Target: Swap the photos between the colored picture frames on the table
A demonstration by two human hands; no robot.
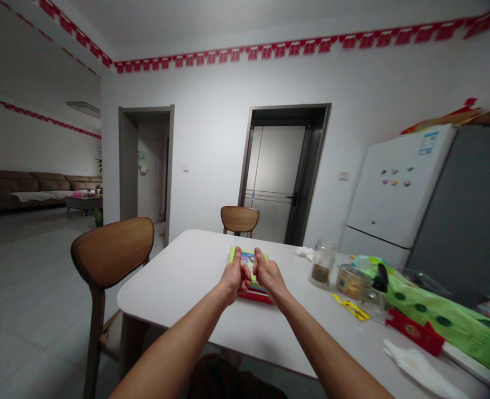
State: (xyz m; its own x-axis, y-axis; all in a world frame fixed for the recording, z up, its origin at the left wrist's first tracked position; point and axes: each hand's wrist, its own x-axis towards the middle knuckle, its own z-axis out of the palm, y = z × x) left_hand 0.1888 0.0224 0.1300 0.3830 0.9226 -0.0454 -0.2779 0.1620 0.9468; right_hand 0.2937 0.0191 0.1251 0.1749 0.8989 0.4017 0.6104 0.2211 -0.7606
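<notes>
A small stack of what look like books (248, 257) lies on the white table (178, 277). The top one has a light green border and a coloured picture, and a red edge shows at the bottom. My left hand (235, 275) is over the stack's left side, its fingers curled into a fist and its thumb pointing up. Mirroring it on the right side, my right hand (266, 272) is also a fist with a raised thumb. Nothing shows in either hand. Between them a gap leaves part of the cover visible; the hands hide the rest.
On the table's right are a glass jar (322, 266), a food tub (351, 281), a yellow packet (352, 307), a pump bottle (376, 299), a red box (414, 331), a green bag (448, 316) and tissue (419, 366). Wooden chairs (114, 252) stand left and behind.
</notes>
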